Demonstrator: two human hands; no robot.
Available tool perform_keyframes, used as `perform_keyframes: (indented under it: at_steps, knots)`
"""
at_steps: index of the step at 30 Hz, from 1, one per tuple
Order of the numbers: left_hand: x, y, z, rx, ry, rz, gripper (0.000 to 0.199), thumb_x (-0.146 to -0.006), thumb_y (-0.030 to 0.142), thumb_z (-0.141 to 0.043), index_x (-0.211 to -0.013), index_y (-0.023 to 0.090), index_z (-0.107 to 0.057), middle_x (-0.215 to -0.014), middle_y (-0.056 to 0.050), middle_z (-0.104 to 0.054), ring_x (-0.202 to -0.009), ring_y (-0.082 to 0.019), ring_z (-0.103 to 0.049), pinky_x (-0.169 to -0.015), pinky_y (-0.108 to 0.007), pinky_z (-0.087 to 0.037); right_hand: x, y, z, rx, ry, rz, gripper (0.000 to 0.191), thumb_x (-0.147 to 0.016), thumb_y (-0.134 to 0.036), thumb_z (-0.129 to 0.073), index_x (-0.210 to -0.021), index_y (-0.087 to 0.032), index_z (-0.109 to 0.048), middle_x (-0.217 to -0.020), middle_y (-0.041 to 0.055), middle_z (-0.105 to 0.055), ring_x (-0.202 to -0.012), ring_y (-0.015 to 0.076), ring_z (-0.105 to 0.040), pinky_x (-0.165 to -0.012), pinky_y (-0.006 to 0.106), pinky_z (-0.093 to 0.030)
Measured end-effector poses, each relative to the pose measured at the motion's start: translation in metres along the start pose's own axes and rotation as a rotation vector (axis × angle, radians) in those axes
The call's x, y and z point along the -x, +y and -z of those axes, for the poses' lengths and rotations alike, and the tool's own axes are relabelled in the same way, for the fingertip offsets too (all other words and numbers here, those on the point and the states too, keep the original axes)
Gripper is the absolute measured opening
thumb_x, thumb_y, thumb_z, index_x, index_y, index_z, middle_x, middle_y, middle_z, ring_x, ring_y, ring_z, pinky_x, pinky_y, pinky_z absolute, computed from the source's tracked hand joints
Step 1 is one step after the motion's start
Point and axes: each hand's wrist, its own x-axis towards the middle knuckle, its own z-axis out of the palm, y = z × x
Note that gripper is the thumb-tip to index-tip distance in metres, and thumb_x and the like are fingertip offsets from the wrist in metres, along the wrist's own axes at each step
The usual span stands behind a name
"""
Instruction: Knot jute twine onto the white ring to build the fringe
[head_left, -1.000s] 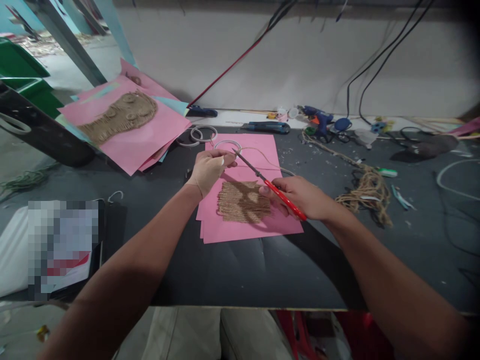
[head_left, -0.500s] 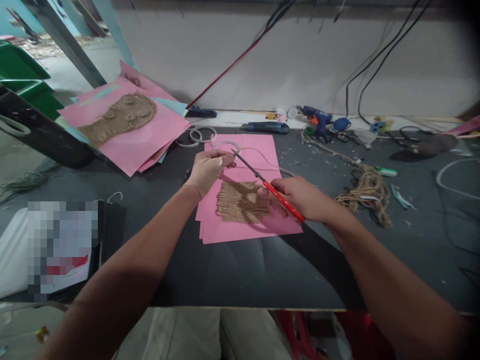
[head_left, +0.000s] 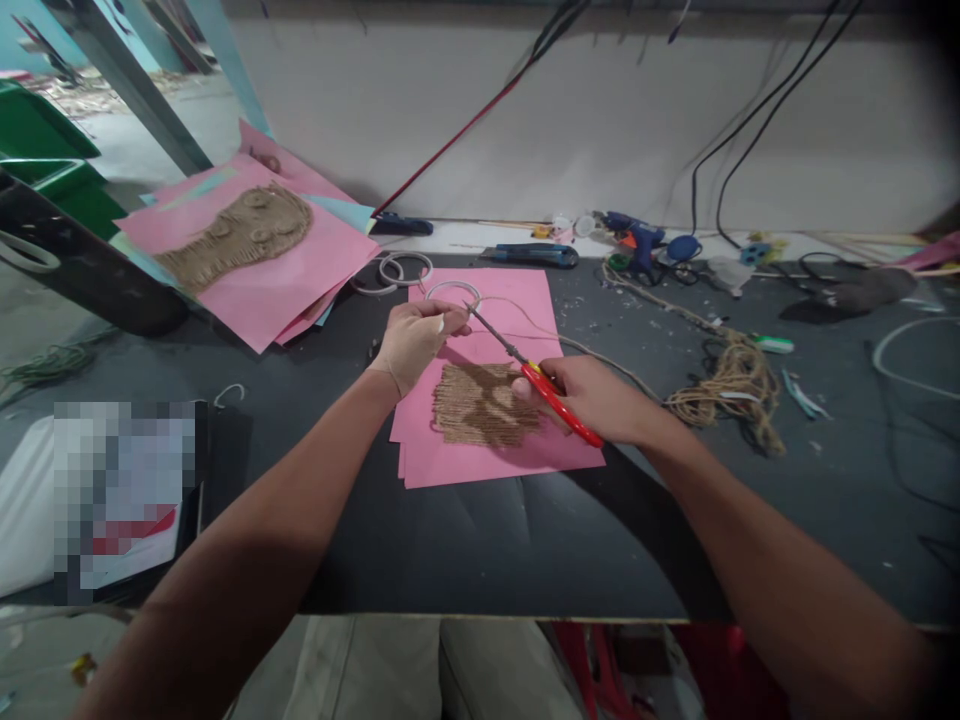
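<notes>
My left hand (head_left: 416, 345), with a pale wrap over its thumb side, pinches a strand of jute twine (head_left: 517, 303) at the fingertips. My right hand (head_left: 592, 395) grips scissors (head_left: 551, 385) with red handles, their blade tips touching or just beside my left fingertips and the twine. Below lies a pink sheet (head_left: 420, 465) bearing a rough rectangle of twine pieces (head_left: 480, 405) laid side by side. From the left fingertips the strand curves right, passes behind the right hand and reaches a tangled twine pile (head_left: 739, 385).
At the back left, pink sheets (head_left: 255, 310) carry another twine shape (head_left: 247, 235). White rings (head_left: 405, 268), a blue utility knife (head_left: 532, 255) and a blue glue gun (head_left: 634, 235) lie along the back. A tablet (head_left: 142, 500) rests at the left, near a black cylinder (head_left: 90, 260).
The twine strand has shifted and now runs visibly out to the pile on the right. The scissors and right hand have moved slightly; my left hand stays nearly still.
</notes>
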Motion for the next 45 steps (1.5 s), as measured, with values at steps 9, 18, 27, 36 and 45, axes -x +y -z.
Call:
perform_keyframes:
  at_steps: [9,18,27,36,45]
  knots:
    - [0.0017,0.002,0.0003,-0.002,-0.062,0.014,0.02,-0.069,0.031,-0.074,-0.075,0.012,-0.074,-0.072,-0.005,-0.07,-0.053,-0.008,-0.046,-0.047,-0.021,-0.036,0.0027,0.0032,0.001,-0.149,-0.079,0.004,0.048,-0.087,-0.065,-0.059,-0.072,-0.02,-0.054,-0.064,0.0,-0.057,-0.056,0.0133,-0.048,-0.053,0.027,-0.034]
    - [0.0001,-0.0005,0.0031,0.0,-0.107,-0.003,0.019,-0.07,0.031,-0.074,-0.074,0.013,-0.074,-0.069,-0.005,-0.069,-0.054,-0.009,-0.048,-0.045,-0.02,-0.035,0.0029,0.0059,0.0006,-0.124,-0.085,0.021,0.042,-0.089,-0.058,-0.06,-0.071,-0.02,-0.053,-0.065,-0.0006,-0.056,-0.057,0.0133,-0.047,-0.054,0.028,-0.033]
    - [-0.0012,-0.0017,0.0044,0.028,-0.109,0.016,0.019,-0.069,0.031,-0.076,-0.075,0.013,-0.074,-0.068,-0.005,-0.07,-0.049,-0.007,-0.046,-0.044,-0.021,-0.032,0.0061,0.0014,0.0063,-0.017,-0.095,0.009,0.041,-0.088,-0.057,-0.058,-0.071,-0.021,-0.048,-0.069,0.0016,-0.057,-0.061,0.0144,-0.045,-0.056,0.029,-0.032]
    - [0.0022,0.0025,0.0027,0.001,-0.107,0.027,0.018,-0.069,0.031,-0.073,-0.075,0.013,-0.074,-0.071,-0.006,-0.071,-0.054,-0.01,-0.051,-0.049,-0.023,-0.04,0.004,0.0044,0.0039,0.025,-0.08,0.016,0.048,-0.083,-0.066,-0.061,-0.069,-0.022,-0.049,-0.066,0.0005,-0.055,-0.06,0.0151,-0.044,-0.054,0.028,-0.029]
    - [0.0035,0.0034,0.0029,-0.048,-0.117,0.009,0.019,-0.068,0.031,-0.072,-0.072,0.013,-0.074,-0.071,-0.006,-0.07,-0.056,-0.01,-0.049,-0.048,-0.022,-0.035,0.0048,0.003,0.0079,0.031,-0.061,0.01,0.043,-0.086,-0.06,-0.057,-0.069,-0.022,-0.047,-0.066,0.0002,-0.052,-0.06,0.0145,-0.042,-0.056,0.029,-0.031]
